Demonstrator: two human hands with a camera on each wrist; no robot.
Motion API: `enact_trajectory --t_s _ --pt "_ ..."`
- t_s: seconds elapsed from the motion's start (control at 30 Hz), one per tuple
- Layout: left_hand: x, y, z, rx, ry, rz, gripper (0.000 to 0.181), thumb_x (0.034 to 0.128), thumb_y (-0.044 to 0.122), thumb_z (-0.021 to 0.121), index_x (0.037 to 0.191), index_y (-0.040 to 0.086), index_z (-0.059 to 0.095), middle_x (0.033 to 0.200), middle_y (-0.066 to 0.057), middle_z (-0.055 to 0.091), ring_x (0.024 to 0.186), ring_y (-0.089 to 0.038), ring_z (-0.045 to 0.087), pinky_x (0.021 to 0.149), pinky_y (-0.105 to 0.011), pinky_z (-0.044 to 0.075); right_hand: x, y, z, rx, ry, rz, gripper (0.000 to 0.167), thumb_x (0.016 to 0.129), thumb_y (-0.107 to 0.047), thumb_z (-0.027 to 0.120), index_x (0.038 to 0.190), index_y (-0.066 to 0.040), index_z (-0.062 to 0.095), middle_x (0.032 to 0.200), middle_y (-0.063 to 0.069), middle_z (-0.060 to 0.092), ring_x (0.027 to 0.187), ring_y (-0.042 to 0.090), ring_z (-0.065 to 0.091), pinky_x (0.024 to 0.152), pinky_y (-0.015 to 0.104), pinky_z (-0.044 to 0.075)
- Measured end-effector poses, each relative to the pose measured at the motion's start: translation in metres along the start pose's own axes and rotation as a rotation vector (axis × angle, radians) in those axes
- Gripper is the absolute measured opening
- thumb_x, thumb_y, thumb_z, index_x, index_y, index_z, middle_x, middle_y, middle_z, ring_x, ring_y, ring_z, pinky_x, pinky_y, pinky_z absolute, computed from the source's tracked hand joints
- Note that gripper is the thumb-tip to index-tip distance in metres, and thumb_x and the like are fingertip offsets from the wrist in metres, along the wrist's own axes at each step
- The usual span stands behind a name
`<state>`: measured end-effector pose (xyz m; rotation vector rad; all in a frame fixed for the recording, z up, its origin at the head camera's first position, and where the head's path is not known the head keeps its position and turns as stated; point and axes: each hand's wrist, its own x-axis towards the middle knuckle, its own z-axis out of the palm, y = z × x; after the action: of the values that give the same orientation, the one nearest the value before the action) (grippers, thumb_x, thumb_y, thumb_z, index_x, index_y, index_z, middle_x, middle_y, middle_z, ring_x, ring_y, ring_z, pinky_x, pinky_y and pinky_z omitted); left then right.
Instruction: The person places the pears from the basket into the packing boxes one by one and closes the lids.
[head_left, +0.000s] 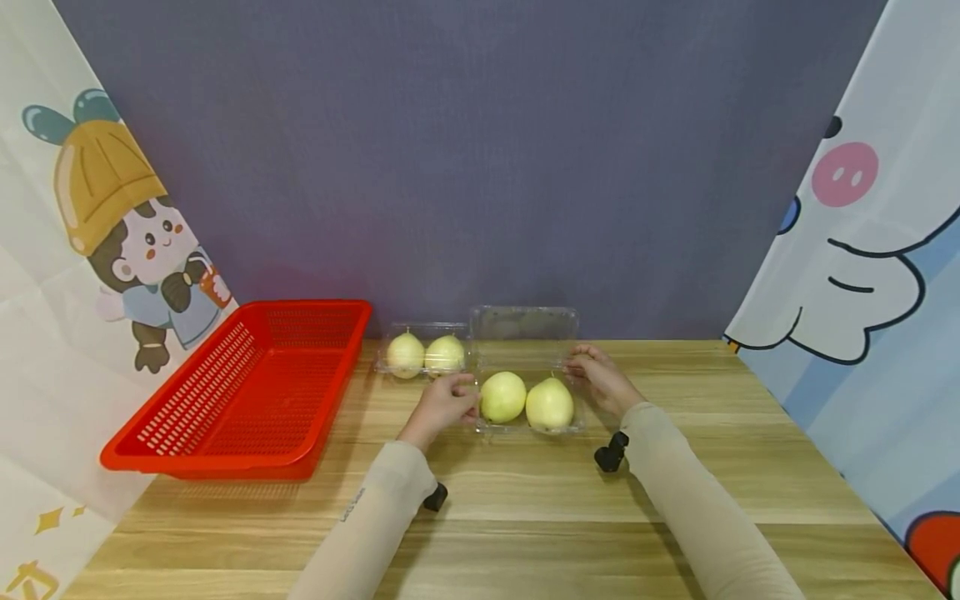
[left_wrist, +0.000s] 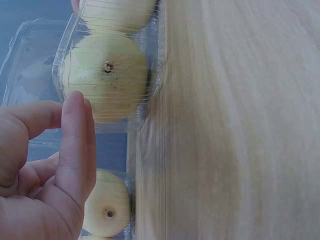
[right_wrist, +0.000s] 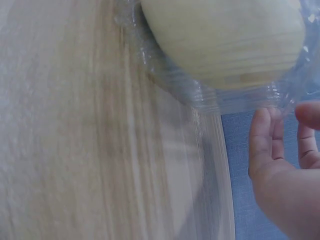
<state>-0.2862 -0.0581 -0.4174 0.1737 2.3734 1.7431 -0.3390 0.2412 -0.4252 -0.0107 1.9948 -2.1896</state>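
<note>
A clear plastic clamshell box (head_left: 491, 430) stands on the wooden table with its lid (head_left: 525, 333) raised at the back. Two yellow-green pears, one on the left (head_left: 503, 397) and one on the right (head_left: 550, 406), sit side by side in it. At the box's left end, my left hand (head_left: 442, 406) pinches the rim between thumb and fingers. My right hand (head_left: 600, 379) holds the right end near the back corner, fingertips against the wall (right_wrist: 240, 100) and thumb by the rim. Wrinkled plastic partly blurs the pears in both wrist views.
Behind my left hand, a second clear box (head_left: 427, 327) holds two more pears (head_left: 406, 356). A red slotted basket (head_left: 330, 408) stands on the left of the table (head_left: 540, 517). A dark grey panel (head_left: 480, 167) rises along the back edge, with printed cloths at both sides.
</note>
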Motion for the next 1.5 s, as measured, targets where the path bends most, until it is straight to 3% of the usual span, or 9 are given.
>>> enact_trajectory --t_s 0.13,0.23,0.47,0.77,1.03,1.17,1.27,1.4,1.5 --pt "0.000 0.000 0.000 0.001 0.003 -0.007 0.052 0.0965 0.008 0.066 0.144 -0.003 0.049 0.093 -0.013 0.066 0.073 -0.018 0.068 0.070 -0.034 0.061 -0.002 -0.002 -0.001 -0.018 -0.007 0.021 0.038 0.107 -0.013 0.036 0.139 0.007 0.033 0.128 0.021 0.050 0.097 0.014 0.059 0.091 0.027 0.052" --pt "-0.001 0.000 0.001 0.002 0.005 -0.009 0.052 0.0963 0.008 0.066 0.144 -0.003 0.049 0.093 -0.013 0.066 0.073 -0.018 0.068 0.070 -0.034 0.061 -0.005 -0.003 -0.002 -0.002 -0.013 0.026 0.047 0.110 -0.024 0.031 0.144 0.008 0.029 0.136 0.026 0.044 0.102 0.017 0.058 0.098 0.030 0.050" --pt "0.000 0.000 0.002 -0.010 0.014 -0.008 0.050 0.0964 0.006 0.065 0.143 -0.004 0.049 0.093 -0.014 0.067 0.072 -0.017 0.068 0.071 -0.035 0.061 -0.007 -0.005 -0.003 0.013 -0.002 0.033 0.059 0.105 -0.050 0.042 0.128 0.004 0.042 0.117 0.013 0.054 0.104 0.020 0.058 0.095 0.030 0.051" --pt "-0.001 0.000 0.003 -0.017 0.011 -0.002 0.051 0.0966 0.006 0.065 0.143 -0.004 0.049 0.093 -0.014 0.065 0.072 -0.017 0.067 0.073 -0.037 0.061 -0.008 -0.006 -0.003 0.039 -0.011 0.023 0.042 0.109 -0.031 0.041 0.130 0.005 0.040 0.110 0.009 0.056 0.100 0.017 0.061 0.096 0.028 0.051" --pt "0.000 0.000 0.003 -0.018 0.014 0.001 0.050 0.0965 0.006 0.064 0.143 -0.004 0.049 0.091 -0.015 0.066 0.070 -0.017 0.067 0.071 -0.036 0.061 -0.009 -0.006 -0.006 -0.002 -0.066 -0.002 0.035 0.109 -0.027 0.036 0.123 0.003 0.046 0.126 0.022 0.049 0.107 0.021 0.057 0.099 0.030 0.049" --pt "0.000 0.001 0.003 -0.024 0.016 0.000 0.050 0.0963 0.005 0.064 0.143 -0.004 0.049 0.090 -0.015 0.066 0.069 -0.017 0.067 0.071 -0.037 0.061 -0.010 -0.006 -0.006 -0.010 -0.084 -0.012 0.029 0.108 -0.026 0.038 0.118 -0.001 0.049 0.124 0.019 0.050 0.109 0.023 0.056 0.100 0.031 0.048" --pt "0.000 0.001 0.003 -0.023 0.016 0.003 0.050 0.0962 0.005 0.064 0.143 -0.005 0.049 0.090 -0.015 0.066 0.069 -0.017 0.067 0.072 -0.037 0.061 -0.011 -0.005 -0.007 -0.025 -0.098 -0.015 0.035 0.108 -0.026 0.037 0.124 0.003 0.046 0.123 0.018 0.050 0.110 0.022 0.056 0.102 0.032 0.047" --pt "-0.001 0.001 0.002 -0.016 0.016 0.009 0.049 0.0961 0.005 0.064 0.142 -0.005 0.049 0.091 -0.015 0.066 0.069 -0.017 0.066 0.072 -0.038 0.061 -0.012 -0.005 -0.009 -0.084 -0.115 -0.005 0.052 0.109 -0.029 0.031 0.141 0.012 0.033 0.137 0.028 0.043 0.114 0.021 0.055 0.103 0.032 0.046" --pt "-0.001 0.002 0.002 -0.016 0.015 0.011 0.050 0.0960 0.005 0.065 0.142 -0.005 0.049 0.092 -0.015 0.066 0.070 -0.017 0.067 0.073 -0.038 0.061 -0.012 -0.005 -0.011 -0.129 -0.118 0.008 0.056 0.108 -0.028 0.031 0.146 0.013 0.028 0.143 0.030 0.039 0.117 0.021 0.054 0.103 0.033 0.046"
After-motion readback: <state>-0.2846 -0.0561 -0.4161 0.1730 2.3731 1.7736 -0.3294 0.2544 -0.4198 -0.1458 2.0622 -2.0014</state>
